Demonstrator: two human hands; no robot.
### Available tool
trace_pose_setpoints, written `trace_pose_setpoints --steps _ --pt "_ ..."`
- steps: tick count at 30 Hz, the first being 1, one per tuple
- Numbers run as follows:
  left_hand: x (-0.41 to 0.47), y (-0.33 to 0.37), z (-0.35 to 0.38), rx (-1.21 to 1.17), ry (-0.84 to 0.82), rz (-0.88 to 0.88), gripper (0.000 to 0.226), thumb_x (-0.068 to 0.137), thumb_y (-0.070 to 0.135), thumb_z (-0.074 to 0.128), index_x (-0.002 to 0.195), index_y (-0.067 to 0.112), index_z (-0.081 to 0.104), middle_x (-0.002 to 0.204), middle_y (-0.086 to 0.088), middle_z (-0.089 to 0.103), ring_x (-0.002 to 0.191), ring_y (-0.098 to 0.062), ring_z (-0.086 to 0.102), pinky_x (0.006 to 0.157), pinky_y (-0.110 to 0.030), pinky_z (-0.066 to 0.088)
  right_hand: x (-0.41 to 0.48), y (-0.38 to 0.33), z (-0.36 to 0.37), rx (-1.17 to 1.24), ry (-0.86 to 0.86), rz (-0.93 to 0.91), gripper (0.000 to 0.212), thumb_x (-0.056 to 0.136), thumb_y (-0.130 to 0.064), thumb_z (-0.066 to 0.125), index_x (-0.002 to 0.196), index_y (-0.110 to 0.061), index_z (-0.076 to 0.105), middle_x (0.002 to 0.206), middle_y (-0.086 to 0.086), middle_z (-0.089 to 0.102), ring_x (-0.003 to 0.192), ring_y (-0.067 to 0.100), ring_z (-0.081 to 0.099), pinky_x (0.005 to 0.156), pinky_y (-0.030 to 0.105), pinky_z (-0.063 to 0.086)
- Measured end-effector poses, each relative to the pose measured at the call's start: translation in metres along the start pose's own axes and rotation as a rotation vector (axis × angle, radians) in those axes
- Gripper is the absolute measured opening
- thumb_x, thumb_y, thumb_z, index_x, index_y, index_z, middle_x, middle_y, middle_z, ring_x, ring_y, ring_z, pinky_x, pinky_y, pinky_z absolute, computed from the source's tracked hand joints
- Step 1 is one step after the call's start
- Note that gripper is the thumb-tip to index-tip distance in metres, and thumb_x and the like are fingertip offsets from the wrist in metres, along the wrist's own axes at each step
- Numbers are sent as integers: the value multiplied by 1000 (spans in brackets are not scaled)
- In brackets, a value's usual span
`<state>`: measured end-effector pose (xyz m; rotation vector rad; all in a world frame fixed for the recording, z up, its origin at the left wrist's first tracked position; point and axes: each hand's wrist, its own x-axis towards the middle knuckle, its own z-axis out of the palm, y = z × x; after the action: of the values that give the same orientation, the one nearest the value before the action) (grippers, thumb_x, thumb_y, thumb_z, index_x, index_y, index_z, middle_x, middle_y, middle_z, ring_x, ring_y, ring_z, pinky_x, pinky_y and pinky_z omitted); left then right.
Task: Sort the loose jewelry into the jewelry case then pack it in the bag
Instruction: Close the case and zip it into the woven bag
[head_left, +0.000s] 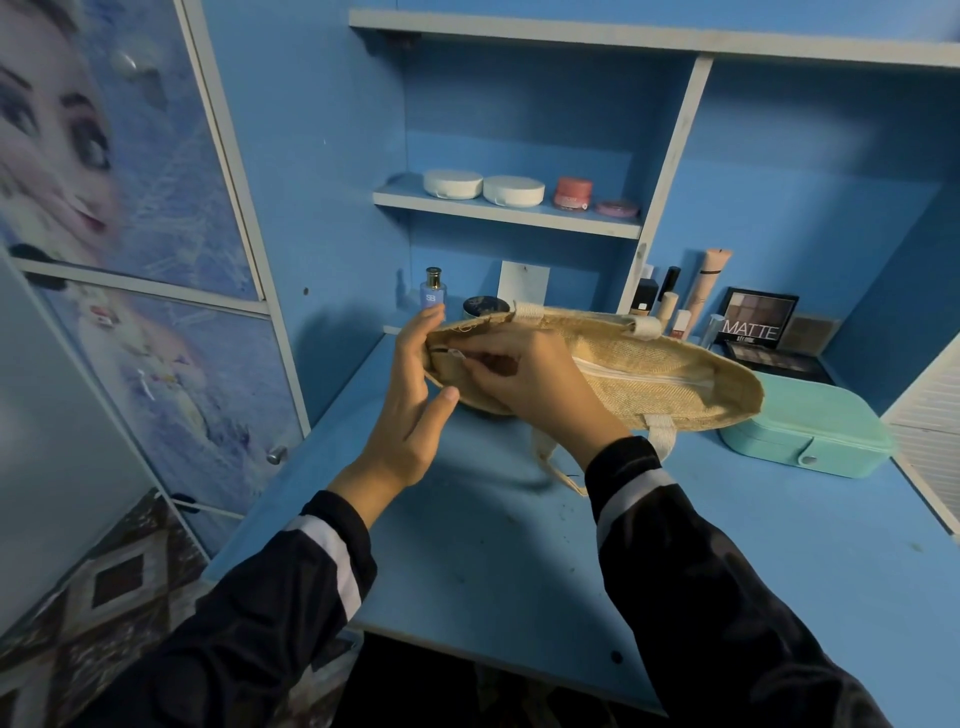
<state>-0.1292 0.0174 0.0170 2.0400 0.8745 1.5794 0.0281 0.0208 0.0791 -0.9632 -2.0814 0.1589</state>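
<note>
Above the blue desk top (467, 545), the woven tan jute bag with a white zip (649, 384) is held off the surface. The left hand (410, 410) braces the bag's left end with fairly straight fingers. The right hand (524, 379) pinches the small zip pull (458, 355). The rounded mint-green jewelry case (810, 421) lies shut and snapped on the desk beside the bag. No loose jewelry shows, so sorting looks finished; opening the bag and packing the case remain.
</note>
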Motion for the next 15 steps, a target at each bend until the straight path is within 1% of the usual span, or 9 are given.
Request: trace_pose_setpoints --steps 3,5,9,15 --pt "1 -6 0 -7 -11 -6 62 96 23 41 149 1 18 156 -24 22 145 -42 24 114 -64 22 -1 2 -1 18 -4 -10 24 87 -8 64 107 -16 75 99 -2 73 87 1 58 77 4 37" --pt "1 -8 0 -13 -12 -19 62 97 24 40 149 0 17 155 -26 23 144 -44 25 113 -65 22 -2 4 -1 22 -13 -21 25 86 -5 64 105 -15 76 99 -2 72 89 4 60 79 4 38" --pt "0 -8 2 -25 7 -16 61 96 22 39 149 0 18 155 -24 23 144 -42 25 114 -64 22 -2 5 -1 39 -26 -19 24 86 -5 65 105 -14 76 100 -1 72 92 6 61 81 6 40" --pt "0 -9 1 -21 13 -41 61 97 23 40 150 3 18 154 -24 25 143 -42 27 113 -64 24 -2 5 -1 16 -39 5 25 85 -6 66 105 -18 76 99 -1 72 90 7 61 79 4 38"
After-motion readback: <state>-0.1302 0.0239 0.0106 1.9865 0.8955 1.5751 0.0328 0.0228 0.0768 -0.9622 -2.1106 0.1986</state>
